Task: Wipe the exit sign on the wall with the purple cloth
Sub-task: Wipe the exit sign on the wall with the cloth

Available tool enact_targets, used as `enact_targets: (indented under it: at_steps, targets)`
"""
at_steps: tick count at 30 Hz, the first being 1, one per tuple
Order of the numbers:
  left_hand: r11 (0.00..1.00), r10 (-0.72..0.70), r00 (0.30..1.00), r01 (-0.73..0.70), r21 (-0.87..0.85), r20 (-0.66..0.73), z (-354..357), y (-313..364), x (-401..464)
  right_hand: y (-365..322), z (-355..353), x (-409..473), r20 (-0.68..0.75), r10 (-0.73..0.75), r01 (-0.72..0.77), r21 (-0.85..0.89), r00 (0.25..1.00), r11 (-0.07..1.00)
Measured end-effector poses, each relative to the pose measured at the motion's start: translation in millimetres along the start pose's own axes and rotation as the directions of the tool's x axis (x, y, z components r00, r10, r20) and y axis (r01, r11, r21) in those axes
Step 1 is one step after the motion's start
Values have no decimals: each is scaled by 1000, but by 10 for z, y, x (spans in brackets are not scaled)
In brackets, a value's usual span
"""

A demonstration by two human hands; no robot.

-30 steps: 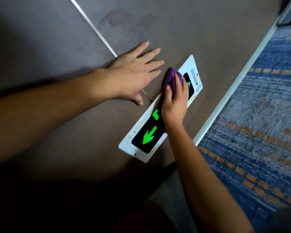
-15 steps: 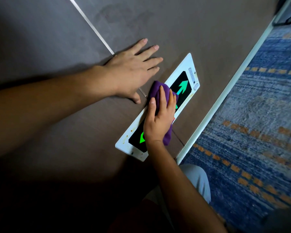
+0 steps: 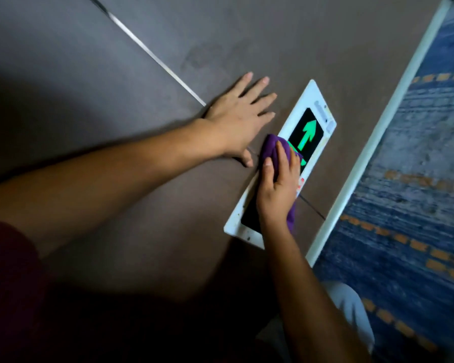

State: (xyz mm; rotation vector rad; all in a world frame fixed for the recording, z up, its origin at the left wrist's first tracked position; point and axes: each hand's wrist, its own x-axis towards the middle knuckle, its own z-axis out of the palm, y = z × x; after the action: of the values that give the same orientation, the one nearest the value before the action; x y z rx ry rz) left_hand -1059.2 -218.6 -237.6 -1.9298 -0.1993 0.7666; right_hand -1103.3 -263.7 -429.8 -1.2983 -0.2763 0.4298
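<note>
The exit sign [image 3: 307, 119] is a long white plate with a black panel and a green arrow, fixed low on the brown wall. My right hand [image 3: 278, 189] presses the bunched purple cloth [image 3: 271, 148] onto the sign's middle, hiding the panel's centre. Cloth also shows below the hand at its right side. My left hand [image 3: 243, 119] lies flat on the wall just left of the sign, fingers spread, holding nothing.
A white baseboard [image 3: 372, 142] runs along the wall's bottom edge beside blue carpet [image 3: 414, 179] with orange dashes. A thin metal strip [image 3: 152, 55] crosses the wall toward my left hand. My knee in light trousers [image 3: 351, 307] shows below.
My right hand has slid the cloth from the sign's arrow end down to its middle, uncovering the green arrow there. The left hand stays flat on the wall.
</note>
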Motion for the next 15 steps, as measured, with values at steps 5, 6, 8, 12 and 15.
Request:
enact_targets:
  at_steps: [5,6,8,12,15]
  targets:
    - [999,-27,1000,26,25,6,19,128,-28,-38,-54,-186,32,21,-22,36,999,999]
    - [1000,-23,1000,23,6,1,-9,131,-37,-37,-63,-251,30,17,-18,29,999,999]
    - [1000,-27,999,27,-3,22,-97,125,-74,-7,-51,-426,18,16,-16,1,1000,1000]
    - [999,-39,993,39,0,115,-201,128,-91,127,-48,-904,28,31,-29,-51,999,998]
    - [999,-28,995,30,-18,99,-159,102,-173,149,-43,-999,16,31,-30,-79,999,996]
